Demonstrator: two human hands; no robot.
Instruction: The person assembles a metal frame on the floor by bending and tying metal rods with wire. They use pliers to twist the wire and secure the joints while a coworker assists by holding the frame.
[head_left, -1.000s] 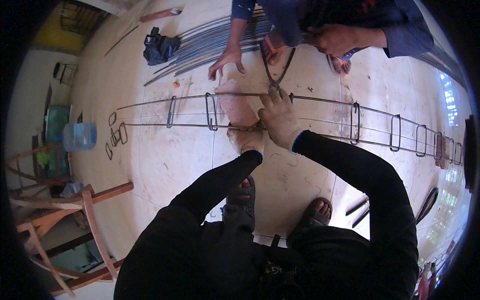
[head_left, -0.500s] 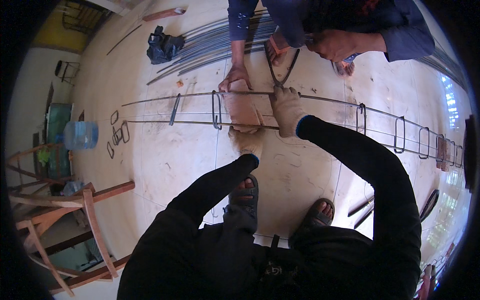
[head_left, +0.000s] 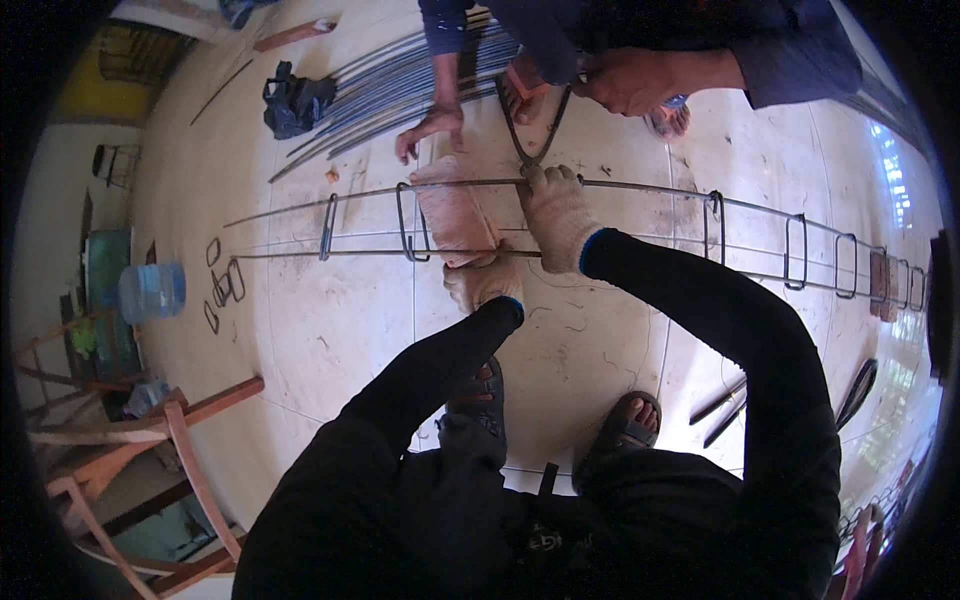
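Note:
My left hand [head_left: 482, 285], in a pale knitted glove, is closed on the near end of a reddish brick [head_left: 452, 215]. The brick lies crosswise at the long steel rods [head_left: 650, 189] of a narrow rebar frame. My gloved right hand [head_left: 562, 217] grips the frame just right of the brick, its fingers round the far rod; its palm hides part of the near rod. Rectangular wire stirrups [head_left: 795, 252] hang along the frame, one close to the brick's left side. A co-worker's hand [head_left: 437, 130] hovers beyond the brick, fingers spread. Long-handled pincers [head_left: 532, 150] stand by my right hand.
A bundle of steel rods [head_left: 400, 85] and a black plastic bag [head_left: 295, 103] lie at the far side. Loose stirrups [head_left: 222, 280] lie left, near a water jug [head_left: 152, 292] and wooden chair frame [head_left: 180, 440]. Another brick [head_left: 882, 285] supports the frame's right part.
The co-worker's hand has let go of the brick and drawn back up to the left. My left hand now shows clearly at the brick's near end. My right hand keeps its grip.

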